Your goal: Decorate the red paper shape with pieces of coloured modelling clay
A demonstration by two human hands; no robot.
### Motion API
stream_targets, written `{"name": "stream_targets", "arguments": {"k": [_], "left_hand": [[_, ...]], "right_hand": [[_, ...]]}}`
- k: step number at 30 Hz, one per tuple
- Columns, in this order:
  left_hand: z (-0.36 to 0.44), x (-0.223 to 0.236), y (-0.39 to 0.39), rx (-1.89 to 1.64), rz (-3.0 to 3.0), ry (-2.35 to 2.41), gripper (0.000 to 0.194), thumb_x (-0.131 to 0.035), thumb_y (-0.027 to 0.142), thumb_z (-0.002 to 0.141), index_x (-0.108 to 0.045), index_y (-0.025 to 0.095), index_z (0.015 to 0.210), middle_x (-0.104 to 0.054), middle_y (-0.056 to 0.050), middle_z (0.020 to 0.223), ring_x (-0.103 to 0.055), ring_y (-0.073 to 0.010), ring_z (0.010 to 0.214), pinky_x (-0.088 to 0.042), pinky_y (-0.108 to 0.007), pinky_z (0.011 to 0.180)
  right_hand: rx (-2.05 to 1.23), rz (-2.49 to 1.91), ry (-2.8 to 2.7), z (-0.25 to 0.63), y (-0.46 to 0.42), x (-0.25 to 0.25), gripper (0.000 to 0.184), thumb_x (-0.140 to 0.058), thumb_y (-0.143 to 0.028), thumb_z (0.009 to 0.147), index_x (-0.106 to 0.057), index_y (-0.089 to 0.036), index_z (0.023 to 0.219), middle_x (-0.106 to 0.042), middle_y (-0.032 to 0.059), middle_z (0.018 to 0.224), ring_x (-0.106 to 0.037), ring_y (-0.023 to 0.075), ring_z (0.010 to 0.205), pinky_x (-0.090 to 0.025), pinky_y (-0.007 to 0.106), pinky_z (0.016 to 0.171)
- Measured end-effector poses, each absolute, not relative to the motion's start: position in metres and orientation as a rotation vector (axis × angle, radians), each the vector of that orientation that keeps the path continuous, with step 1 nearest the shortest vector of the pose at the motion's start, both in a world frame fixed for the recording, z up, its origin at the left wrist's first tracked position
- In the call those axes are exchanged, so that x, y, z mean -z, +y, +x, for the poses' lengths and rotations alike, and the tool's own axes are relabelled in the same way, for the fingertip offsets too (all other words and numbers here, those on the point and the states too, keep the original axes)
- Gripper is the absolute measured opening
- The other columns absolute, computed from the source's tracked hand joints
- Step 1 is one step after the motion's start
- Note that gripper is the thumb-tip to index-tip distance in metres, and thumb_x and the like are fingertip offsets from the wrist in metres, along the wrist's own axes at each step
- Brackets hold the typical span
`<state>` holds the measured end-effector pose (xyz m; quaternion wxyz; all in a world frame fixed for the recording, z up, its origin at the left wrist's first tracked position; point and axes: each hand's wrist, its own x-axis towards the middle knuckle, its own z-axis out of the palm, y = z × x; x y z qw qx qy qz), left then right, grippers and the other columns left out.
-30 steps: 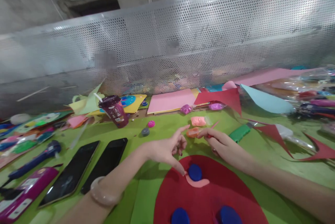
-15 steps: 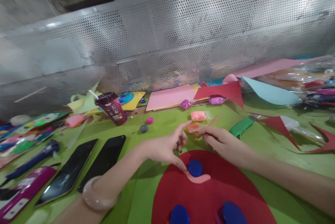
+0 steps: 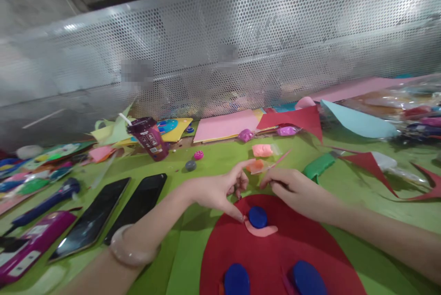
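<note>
Green tabletop point(image 3: 223, 157); on it, red disc point(image 3: 258, 258), pink strip point(image 3: 262, 232) near far edge, beside blue cap point(image 3: 258, 217). Left hand point(image 3: 220, 194): spread wide, thumb at strip's left end. Right hand point(image 3: 292, 191): fingers curled, contents indeterminable. Apparent step: placing strip; called for next: light pressing.

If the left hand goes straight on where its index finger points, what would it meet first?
Probably the orange packet, close before the left hand; depth is unclear, so the finger could pass above it.
</note>
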<state>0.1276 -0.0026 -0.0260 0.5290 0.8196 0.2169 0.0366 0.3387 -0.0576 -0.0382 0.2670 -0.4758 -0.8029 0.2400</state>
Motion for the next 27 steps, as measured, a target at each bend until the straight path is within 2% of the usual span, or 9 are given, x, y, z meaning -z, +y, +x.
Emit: {"name": "stream_targets", "arguments": {"k": [8,27], "left_hand": [[0.1267,0.026,-0.0019,-0.078,1.964,0.529,0.101,-0.07,0.018,0.066,-0.002,0.036,0.139,-0.035,-0.003,0.099,-0.045,-0.0141,0.082,-0.041,-0.031,0.074],[0.1261,0.0291,-0.0011,-0.063,2.005,0.535,0.099,-0.07,0.019,0.066,-0.002,0.033,0.137,-0.034,-0.003,0.099,-0.045,-0.0121,0.08,-0.04,-0.027,0.068]], "right_hand": [[-0.615,-1.257,-2.225,0.3383,-0.0595,0.0374,0.025,-0.037,-0.01,0.079,-0.059,-0.021,0.076,-0.063,-0.0007,0.078,-0.055,0.0141,0.071,-0.042,0.025,0.067],[-0.551,-1.219,-2.324,0.3379,-0.0603,0.0368,0.025,-0.036,-0.009,0.081,-0.06,-0.018,0.08,-0.062,0.0018,0.08,-0.054,0.0147,0.073,-0.043,0.027,0.069]]}}
